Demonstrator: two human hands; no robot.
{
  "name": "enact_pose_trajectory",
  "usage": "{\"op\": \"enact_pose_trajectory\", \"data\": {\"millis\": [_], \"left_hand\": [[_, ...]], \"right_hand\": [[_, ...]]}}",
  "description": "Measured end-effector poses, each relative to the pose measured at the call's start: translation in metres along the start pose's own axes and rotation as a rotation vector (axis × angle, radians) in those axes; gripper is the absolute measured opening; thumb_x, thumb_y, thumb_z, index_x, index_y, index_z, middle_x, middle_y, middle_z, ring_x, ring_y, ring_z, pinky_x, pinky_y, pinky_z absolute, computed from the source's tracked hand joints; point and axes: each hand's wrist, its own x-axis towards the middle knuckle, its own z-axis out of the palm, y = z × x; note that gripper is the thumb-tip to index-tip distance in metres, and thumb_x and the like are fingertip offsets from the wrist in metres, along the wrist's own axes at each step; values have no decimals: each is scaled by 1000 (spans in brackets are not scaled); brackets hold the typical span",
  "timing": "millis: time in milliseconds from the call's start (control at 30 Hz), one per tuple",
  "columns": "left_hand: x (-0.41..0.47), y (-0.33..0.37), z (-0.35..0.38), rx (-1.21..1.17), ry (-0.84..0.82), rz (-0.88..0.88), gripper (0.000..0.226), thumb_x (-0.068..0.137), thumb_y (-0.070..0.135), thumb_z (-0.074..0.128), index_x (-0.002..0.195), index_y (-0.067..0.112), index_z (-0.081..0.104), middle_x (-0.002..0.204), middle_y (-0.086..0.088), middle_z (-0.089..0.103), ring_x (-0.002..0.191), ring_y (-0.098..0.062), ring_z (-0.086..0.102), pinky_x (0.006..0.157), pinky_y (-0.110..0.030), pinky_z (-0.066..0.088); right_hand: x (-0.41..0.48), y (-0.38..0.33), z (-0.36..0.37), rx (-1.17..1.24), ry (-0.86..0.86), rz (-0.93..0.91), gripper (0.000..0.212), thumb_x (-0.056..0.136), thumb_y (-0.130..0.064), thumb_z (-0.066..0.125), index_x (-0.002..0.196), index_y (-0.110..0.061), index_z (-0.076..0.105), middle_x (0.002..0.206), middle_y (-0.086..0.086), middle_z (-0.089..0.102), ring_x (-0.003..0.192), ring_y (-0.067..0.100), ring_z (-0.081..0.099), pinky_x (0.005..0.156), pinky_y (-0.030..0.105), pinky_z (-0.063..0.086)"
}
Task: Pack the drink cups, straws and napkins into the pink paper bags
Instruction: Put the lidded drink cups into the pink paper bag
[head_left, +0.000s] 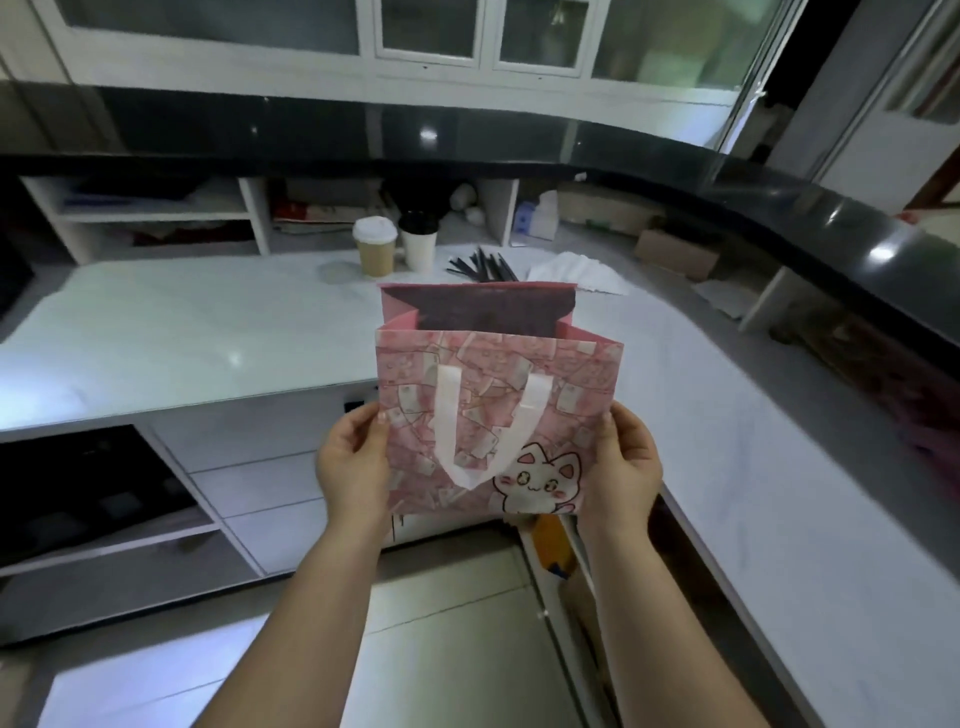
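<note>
Left hand (353, 462): lower centre-left, forearm reaching up from the bottom edge, thumb on the front of the bag's left side, gripping it.
Brown lidded cup (375, 252), white cup (418, 241): upper centre, side by side on the white counter (182, 332).
Black straws (483, 265): loose pile, just right of the cups.
Pink paper bag (493, 395): centre, held upright, mouth open, white handle hanging down its front.
Napkins (576, 273): white stack, right of the straws.
Right hand (623, 462): mirrors the left, gripping the bag's right side.

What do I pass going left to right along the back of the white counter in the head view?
First the brown cup with a white lid, then the white cup with a dark lid, black straws, white napkins.
</note>
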Motion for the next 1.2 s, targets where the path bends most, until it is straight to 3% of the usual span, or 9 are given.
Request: {"op": "enact_pose_trajectory", "data": {"millis": [133, 400, 567, 733, 900, 1033, 1200], "left_hand": [[29, 5, -13, -27, 71, 2, 17, 93, 13, 65, 89, 29, 70, 96, 4, 73, 91, -17, 69, 86, -41, 57], [86, 22, -5, -113, 152, 48, 19, 91, 7, 65, 91, 24, 73, 91, 7, 75, 89, -13, 69, 92, -44, 55], [132, 28, 5, -121, 216, 95, 19, 90, 6, 67, 92, 24, 73, 95, 2, 75, 97, -20, 69, 94, -49, 54], [188, 46, 31, -95, 263, 165, 22, 92, 4, 64, 89, 24, 73, 91, 5, 75, 93, -18, 70, 92, -48, 55], [243, 58, 46, -59, 324, 230, 22, 93, 2, 62, 91, 22, 72, 94, 0, 74, 92, -20, 69, 92, -48, 54], [277, 58, 46, -36, 401, 254, 24, 92, 1, 63, 88, 23, 71, 91, 2, 73, 90, -19, 68, 91, -48, 54], [301, 53, 46, 21, 463, 239, 22, 94, 1, 59, 90, 21, 69, 94, -2, 71, 90, -19, 66, 95, -49, 52]], "right_hand": [[10, 10, 37, 2, -79, 10, 14, 93, -26, 62, 104, -21, 71, 104, -1, 73, 100, 19, 70, 85, 47, 58], [58, 19, 106, 20, -183, -12, 12, 95, -16, 60, 103, -16, 70, 105, 4, 73, 100, 21, 69, 79, 34, 59], [103, 32, 157, 27, -288, -12, 14, 96, -16, 58, 106, -14, 69, 104, 2, 73, 100, 22, 69, 83, 40, 58], [164, 36, 221, 61, -456, 32, 17, 94, -6, 59, 102, -17, 68, 105, 4, 72, 104, 27, 67, 83, 39, 57], [215, 38, 276, 82, -701, 39, 31, 85, 12, 61, 104, -12, 66, 96, 2, 73, 90, 19, 67, 80, 35, 58], [238, 54, 309, 83, -837, 69, 27, 83, 15, 61, 102, -4, 61, 93, 5, 71, 85, 16, 67, 74, 30, 57], [256, 70, 333, 34, -924, 115, 27, 81, 17, 63, 94, -7, 62, 86, 0, 72, 79, 12, 68, 68, 24, 54]]}}
